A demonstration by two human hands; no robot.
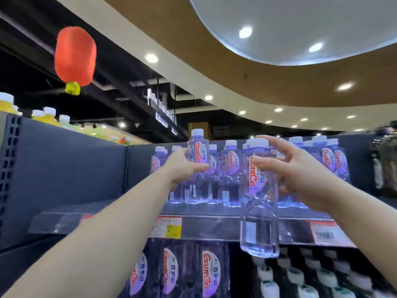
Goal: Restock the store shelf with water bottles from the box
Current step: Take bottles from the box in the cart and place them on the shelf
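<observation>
My left hand (182,166) grips a clear water bottle (198,151) with a white cap and red-lettered label, holding it upright above the row of matching bottles (231,173) on the top shelf (214,212). My right hand (294,166) holds a second, nearer water bottle (258,201) by its upper part; the bottle hangs in front of the shelf edge, its base below the price rail. The fingers of my right hand are spread around it. The box is out of view.
The left stretch of the top shelf (71,203) holds no bottles in front of a dark back panel. Larger bottle packs (211,274) and white-capped bottles (311,276) fill the shelf below. Price tags (167,227) line the rail. A red lantern (75,57) hangs overhead.
</observation>
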